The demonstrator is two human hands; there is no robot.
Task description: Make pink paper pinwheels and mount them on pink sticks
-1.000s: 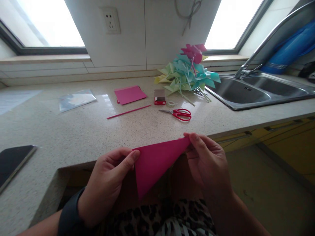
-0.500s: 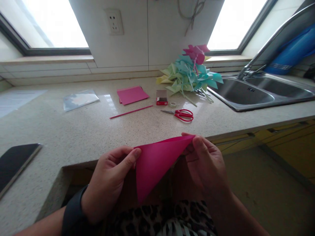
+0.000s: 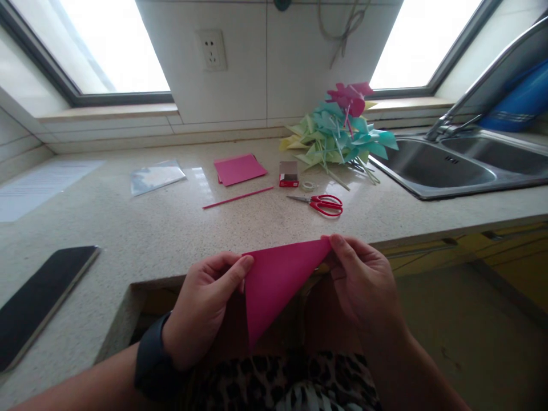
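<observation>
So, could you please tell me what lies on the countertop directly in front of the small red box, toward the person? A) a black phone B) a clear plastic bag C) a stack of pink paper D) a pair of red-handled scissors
D: the red-handled scissors lie on the countertop just on the near side of the small red box, while both hands hold the folded pink paper.

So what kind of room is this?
Most likely a kitchen. There is a metal sink with a tap set into a stone counter, and yellow cupboard drawers below it. Both hands hold a folded pink paper.
</observation>
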